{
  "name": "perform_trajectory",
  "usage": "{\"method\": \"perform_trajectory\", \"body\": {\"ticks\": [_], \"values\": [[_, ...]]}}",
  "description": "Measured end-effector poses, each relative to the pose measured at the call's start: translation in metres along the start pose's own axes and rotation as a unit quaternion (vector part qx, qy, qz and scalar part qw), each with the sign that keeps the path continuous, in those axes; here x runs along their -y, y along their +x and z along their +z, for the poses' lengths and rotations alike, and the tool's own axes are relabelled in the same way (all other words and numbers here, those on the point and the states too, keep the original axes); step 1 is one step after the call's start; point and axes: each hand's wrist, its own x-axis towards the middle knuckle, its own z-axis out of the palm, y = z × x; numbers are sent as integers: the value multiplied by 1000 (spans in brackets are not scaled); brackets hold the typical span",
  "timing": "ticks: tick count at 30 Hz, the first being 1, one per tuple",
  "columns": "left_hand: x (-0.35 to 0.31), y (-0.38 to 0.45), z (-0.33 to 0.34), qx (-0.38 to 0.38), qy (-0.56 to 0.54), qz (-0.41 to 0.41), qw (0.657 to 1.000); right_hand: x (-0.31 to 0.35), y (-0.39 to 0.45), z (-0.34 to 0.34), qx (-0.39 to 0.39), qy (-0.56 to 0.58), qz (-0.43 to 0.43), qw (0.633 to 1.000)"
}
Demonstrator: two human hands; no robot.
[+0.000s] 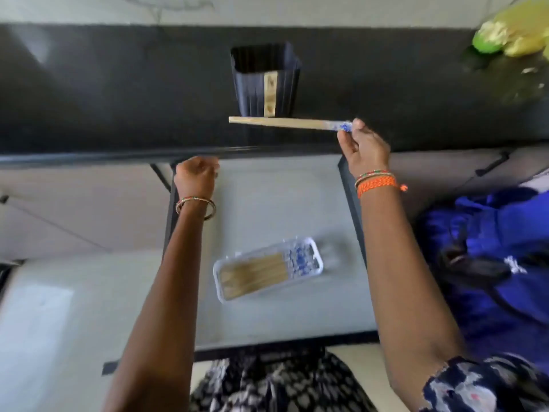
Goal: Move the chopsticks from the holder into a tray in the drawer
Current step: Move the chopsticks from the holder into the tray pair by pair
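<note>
While the drawer stands pulled out below the counter, this is how the step looks from where I stand:

Right hand: the right hand pinches the blue-patterned end of the chopsticks between thumb and fingertips, and they lie level above the dark counter, tips pointing left, just in front of the holder.

Left hand: the left hand sits at the counter's front edge with fingers curled; whether it grips the edge or only rests there I cannot tell.

Holder: black, ribbed, upright on the counter — it looks empty from this angle, so I judge this to be the last lot.

Tray: the clear tray lies slantwise on the floor of the drawer, already holding a row of chopsticks with their blue ends towards the right.

Step in hand: carrying the held chopsticks down to the tray.

How to do it well: keep the pinch firm, since a grip at the very end gives little control of the far tips; turn the wrist to match the tray's slant — blue ends on the same side as the others; lower them flat beside the row and let go only once they rest inside the rim.

Risk: tips catching the tray's wall and tipping it.
</note>
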Motion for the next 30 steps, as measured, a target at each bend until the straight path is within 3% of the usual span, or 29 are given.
{"method": "perform_trajectory", "body": {"ticks": [3,6,11,14,19,22,26,29,30], "values": [[75,-17,-10,4,22,-102,994,-51,-13,-65,-10,-38,77,996],[104,-61,-25,4,87,-155,984,-90,-22,-119,-20,-151,134,979],[139,-92,-31,105,171,-259,945,-122,-44,-154,-6,-313,164,935],[160,-101,-27,156,219,-222,937,-138,-49,-154,-8,-342,170,924],[161,-112,-25,131,209,-201,948,-161,-52,-149,-49,-405,164,898],[159,-110,-23,141,238,-186,943,-165,-54,-144,-36,-586,114,802],[155,-105,-19,135,282,-143,939,-153,-75,-132,55,-743,29,667],[151,-104,-16,140,318,-122,930,-152,-91,-140,127,-834,-68,532],[151,-105,-15,142,329,-120,926,-154,-96,-144,164,-844,-81,504]]}}
